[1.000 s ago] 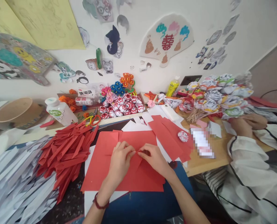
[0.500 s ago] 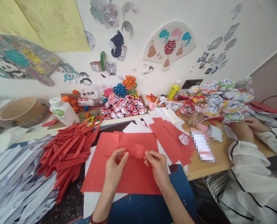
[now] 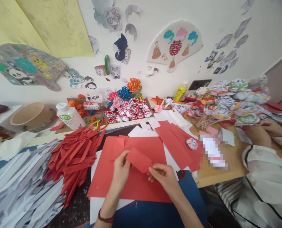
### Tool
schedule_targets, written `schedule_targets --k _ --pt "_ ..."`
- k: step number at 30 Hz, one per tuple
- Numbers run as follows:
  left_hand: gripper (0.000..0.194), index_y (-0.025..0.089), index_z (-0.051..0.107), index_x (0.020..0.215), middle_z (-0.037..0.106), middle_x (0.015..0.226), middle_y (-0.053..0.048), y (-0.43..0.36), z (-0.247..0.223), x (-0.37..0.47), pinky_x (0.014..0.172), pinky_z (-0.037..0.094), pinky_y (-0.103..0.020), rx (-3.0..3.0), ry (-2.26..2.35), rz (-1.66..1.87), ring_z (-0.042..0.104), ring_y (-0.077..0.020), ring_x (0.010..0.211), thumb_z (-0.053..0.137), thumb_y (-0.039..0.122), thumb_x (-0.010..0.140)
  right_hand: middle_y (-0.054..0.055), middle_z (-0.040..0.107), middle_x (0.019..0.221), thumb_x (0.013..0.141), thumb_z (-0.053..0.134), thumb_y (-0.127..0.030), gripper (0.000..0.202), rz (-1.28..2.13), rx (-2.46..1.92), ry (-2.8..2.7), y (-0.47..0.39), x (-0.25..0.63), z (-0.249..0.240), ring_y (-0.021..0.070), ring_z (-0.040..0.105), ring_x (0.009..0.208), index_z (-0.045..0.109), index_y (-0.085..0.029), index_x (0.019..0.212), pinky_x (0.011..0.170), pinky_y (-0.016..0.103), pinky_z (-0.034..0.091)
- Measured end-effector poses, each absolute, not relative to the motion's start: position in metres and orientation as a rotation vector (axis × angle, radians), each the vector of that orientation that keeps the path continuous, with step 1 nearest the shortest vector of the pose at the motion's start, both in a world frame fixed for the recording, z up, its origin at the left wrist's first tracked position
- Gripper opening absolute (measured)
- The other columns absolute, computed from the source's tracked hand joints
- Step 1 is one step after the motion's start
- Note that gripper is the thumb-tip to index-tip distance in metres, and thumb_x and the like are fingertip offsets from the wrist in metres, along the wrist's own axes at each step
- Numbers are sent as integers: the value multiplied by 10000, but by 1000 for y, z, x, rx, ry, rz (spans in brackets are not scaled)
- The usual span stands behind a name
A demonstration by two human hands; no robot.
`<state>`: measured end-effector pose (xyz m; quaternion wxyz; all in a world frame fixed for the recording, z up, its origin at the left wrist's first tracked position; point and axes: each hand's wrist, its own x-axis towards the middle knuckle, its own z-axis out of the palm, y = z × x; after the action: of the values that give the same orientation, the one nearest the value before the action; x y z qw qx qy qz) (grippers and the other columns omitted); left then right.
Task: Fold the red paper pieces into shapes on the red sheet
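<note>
The left hand (image 3: 122, 167) and right hand (image 3: 163, 174) grasp one folded red paper piece (image 3: 139, 160) at its opposite ends, between thumb and fingers. The piece is suspended between the hands, its right end lower than its left. One second earlier the fingertips nearly met; now the hands are apart and the broad face of the piece is exposed. Half a second ago the piece was blurred; its outline is now distinct. Directly below the hands lie red sheets (image 3: 112, 183), in the same position as before. To the left of the hands is a pile of folded red strips (image 3: 76, 158); farther left, white strips (image 3: 19, 183). Right of the hands, a small paper flower (image 3: 192, 143) rests on red paper. Beyond the hands are scissors (image 3: 100, 124), then a cluster of red-and-white flowers (image 3: 131, 110).
</note>
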<state>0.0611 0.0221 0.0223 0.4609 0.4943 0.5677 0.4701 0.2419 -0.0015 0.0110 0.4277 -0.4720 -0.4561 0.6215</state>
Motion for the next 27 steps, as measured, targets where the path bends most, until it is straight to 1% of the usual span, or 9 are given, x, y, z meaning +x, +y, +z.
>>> schedule_targets --k 2,4,9,14,15,17,20,23,27 --pt "364 156 622 829 598 647 -8 21 24 60 535 398 -235 1137 1380 1129 516 -127 558 441 463 901 55 668 612 816 672 -484 364 1432 -1237 -1110 0 243 10 165 620 554 713 -147 684 556 265 500" --pt "446 155 606 847 604 683 -25 19 22 60 538 402 -244 1110 1350 1123 528 -133 575 372 527 927 54 667 630 836 653 -477 363 1383 -1253 -1096 1 242 8 162 615 557 707 -150 688 562 266 499" --pt "404 188 454 625 460 563 36 22 14 65 549 330 -229 1284 1511 1088 446 -108 556 489 483 898 37 643 638 860 618 -467 356 1467 -1239 -1259 1 240 6 169 626 571 683 -153 704 553 262 500" --pt "409 199 364 588 344 532 58 28 15 70 511 226 -239 1595 1596 824 327 -97 509 485 441 896 76 709 933 853 632 -428 309 1156 -1442 -1402 15 242 12 200 663 779 691 -174 1020 685 283 522" --pt "408 198 369 584 352 527 57 29 15 72 512 219 -243 1667 1596 759 321 -98 503 479 430 901 75 710 929 856 628 -421 298 1088 -1477 -1429 20 242 13 197 657 766 690 -175 1011 673 282 514" --pt "404 197 407 581 399 525 48 28 14 74 515 222 -251 1776 1617 672 333 -102 492 459 417 916 56 702 807 869 609 -404 248 1009 -1530 -1499 29 239 14 182 635 679 694 -171 875 622 276 485" --pt "355 198 517 646 530 596 14 25 8 78 545 274 -256 1867 1736 677 435 -126 538 440 389 935 25 652 648 879 599 -335 243 938 -1612 -1608 38 234 10 162 585 579 656 -172 708 561 270 433" --pt "245 199 596 789 627 751 -21 22 1 80 612 354 -257 1905 1817 758 544 -161 680 452 331 937 17 638 657 866 616 -244 161 803 -1681 -1679 40 229 2 159 566 582 652 -173 726 569 270 424" --pt "185 194 619 897 646 829 -32 18 -8 82 677 425 -269 1950 1843 850 577 -170 753 458 273 940 27 636 739 888 593 -202 91 634 -1672 -1733 33 225 -7 166 579 634 673 -172 857 609 276 450"
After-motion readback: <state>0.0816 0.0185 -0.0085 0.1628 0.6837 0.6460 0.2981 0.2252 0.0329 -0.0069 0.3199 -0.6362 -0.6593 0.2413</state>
